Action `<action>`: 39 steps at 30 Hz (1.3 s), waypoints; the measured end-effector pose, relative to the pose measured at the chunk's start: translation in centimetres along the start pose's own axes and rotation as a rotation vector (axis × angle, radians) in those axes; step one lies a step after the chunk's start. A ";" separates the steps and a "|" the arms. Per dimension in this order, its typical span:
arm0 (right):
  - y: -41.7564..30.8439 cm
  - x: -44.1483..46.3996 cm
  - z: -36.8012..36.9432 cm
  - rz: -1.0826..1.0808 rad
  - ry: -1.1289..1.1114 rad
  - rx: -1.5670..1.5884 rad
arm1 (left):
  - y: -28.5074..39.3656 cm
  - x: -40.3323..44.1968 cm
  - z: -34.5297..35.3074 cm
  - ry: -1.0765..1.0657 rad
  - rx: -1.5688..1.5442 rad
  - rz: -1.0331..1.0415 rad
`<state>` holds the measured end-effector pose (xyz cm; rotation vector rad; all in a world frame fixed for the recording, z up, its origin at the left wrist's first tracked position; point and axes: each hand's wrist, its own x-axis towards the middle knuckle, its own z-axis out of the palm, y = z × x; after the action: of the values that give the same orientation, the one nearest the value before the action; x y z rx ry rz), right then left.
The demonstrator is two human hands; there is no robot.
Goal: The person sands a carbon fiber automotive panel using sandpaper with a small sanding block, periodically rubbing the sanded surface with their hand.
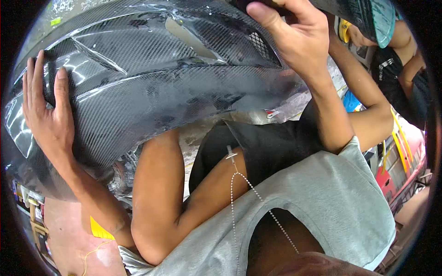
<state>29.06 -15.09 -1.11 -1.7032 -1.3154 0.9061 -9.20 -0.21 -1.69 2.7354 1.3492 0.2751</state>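
A glossy black carbon-fibre car body panel [152, 99] with slots and a mesh-covered opening spans the upper left and middle of the head view. My left hand [50, 110] lies open on its left end, thumb held apart from the fingers. Near the panel's upper right edge is my right hand [301, 39], its thumb and fingers curled around something dark [251, 4]. The frame's top cuts that dark thing off, so its kind is unclear.
A bead chain with a cross pendant [231, 154] hangs over my grey shirt. At the upper right, another person in dark clothes [389, 69] is close by, near a dark piece with a teal edge [386, 20]. A yellow object [100, 227] lies on the floor at lower left.
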 end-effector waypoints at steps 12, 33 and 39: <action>1.3 -2.8 2.1 -0.189 -0.136 -0.145 | -0.6 0.2 0.0 -0.002 -0.015 0.033; 2.2 -1.8 4.6 -0.356 -0.076 -0.197 | -0.7 0.2 0.4 0.009 0.015 0.009; 2.0 -1.5 4.6 -0.412 -0.090 -0.246 | -0.6 -0.1 0.3 0.003 0.055 -0.011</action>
<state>25.49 -16.14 -4.75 -1.4954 -1.8161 0.6045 -9.62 0.09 -2.09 2.7717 1.3933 0.2449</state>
